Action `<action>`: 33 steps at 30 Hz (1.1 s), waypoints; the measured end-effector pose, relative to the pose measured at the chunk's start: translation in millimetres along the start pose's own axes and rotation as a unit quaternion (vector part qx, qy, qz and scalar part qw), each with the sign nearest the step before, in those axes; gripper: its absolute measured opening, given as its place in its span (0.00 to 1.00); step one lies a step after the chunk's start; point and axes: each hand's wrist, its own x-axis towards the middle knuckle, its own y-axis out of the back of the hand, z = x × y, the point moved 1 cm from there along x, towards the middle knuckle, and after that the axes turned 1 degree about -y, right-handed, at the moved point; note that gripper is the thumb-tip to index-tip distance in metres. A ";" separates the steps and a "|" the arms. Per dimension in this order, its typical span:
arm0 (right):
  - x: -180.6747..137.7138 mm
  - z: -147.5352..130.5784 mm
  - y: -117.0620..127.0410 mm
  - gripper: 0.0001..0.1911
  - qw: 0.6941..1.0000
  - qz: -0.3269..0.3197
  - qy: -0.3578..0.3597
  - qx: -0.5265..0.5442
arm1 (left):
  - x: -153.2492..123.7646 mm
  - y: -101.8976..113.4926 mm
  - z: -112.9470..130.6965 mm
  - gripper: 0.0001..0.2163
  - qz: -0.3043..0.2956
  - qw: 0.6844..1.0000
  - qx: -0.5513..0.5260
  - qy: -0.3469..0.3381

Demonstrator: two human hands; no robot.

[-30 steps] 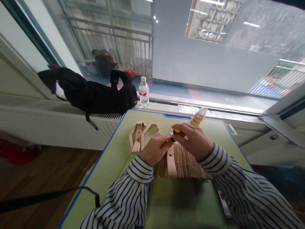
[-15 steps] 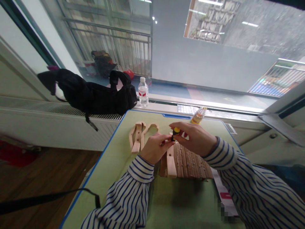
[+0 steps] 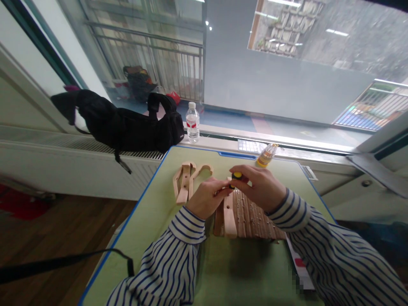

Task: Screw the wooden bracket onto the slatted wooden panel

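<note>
My right hand (image 3: pixel 262 187) is closed round the handle of a short yellow-and-black screwdriver (image 3: pixel 236 175), held upright. Just beneath it, my left hand (image 3: pixel 205 199) pinches thumb and fingers together by the screwdriver's lower end; what lies between those fingertips is hidden. Both hands are over a pale wooden piece (image 3: pixel 229 219) with a hole in it. That piece rests along the left part of a brown ridged board (image 3: pixel 255 221) dotted with small marks. To the left, several similar curved wooden pieces (image 3: pixel 184 185) lie on the table.
The green table (image 3: pixel 153 225) has a blue edge. A clear bottle with a yellow base (image 3: pixel 267 155) is near its far edge. On the sill stand a water bottle (image 3: pixel 193 123) and a black bag (image 3: pixel 137 127). A black strap (image 3: pixel 79 261) crosses the lower left.
My right hand has shifted its grip slightly on the screwdriver, and its wrist has moved a little left. My left hand stays nearly still. The wooden pieces keep their places.
</note>
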 end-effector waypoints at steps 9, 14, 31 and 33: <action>-7.3 0.5 -6.9 0.12 0.998 0.055 -0.019 0.008 | 0.4 -1.3 1.6 0.09 -0.006 1.000 -0.006 0.001; -3.7 -1.6 -3.9 0.12 0.999 0.033 -0.029 0.014 | 0.6 -3.4 0.8 0.11 0.010 1.000 0.025 0.015; 0.1 1.7 6.6 0.14 0.999 -0.031 0.042 -0.003 | 0.6 -1.2 2.6 0.07 -0.019 1.000 0.019 -0.011; -1.0 1.8 5.1 0.14 0.999 -0.021 0.044 -0.009 | 0.8 -0.8 3.1 0.07 -0.024 1.000 0.013 -0.015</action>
